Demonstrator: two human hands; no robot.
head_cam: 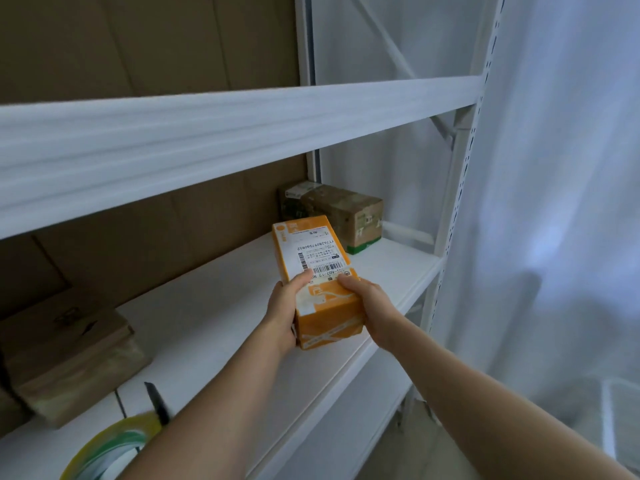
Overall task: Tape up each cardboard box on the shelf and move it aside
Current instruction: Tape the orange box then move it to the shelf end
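An orange cardboard box (pixel 317 258) with a white shipping label lies lengthwise above the white shelf board (pixel 214 327). My left hand (pixel 282 311) grips its near left side, thumb on top. My right hand (pixel 367 306) grips the near right side. Clear tape crosses the box's near end. A brown taped box (pixel 341 209) stands at the back right of the shelf. Another brown box (pixel 65 351) sits at the left. A roll of clear tape (pixel 107 448) lies at the bottom left, next to a black blade (pixel 157 403).
A white shelf beam (pixel 207 140) runs overhead. Brown cardboard panels (pixel 145 39) line the back. A white perforated upright (pixel 464 188) stands at the right, with a white curtain (pixel 561 202) beyond it.
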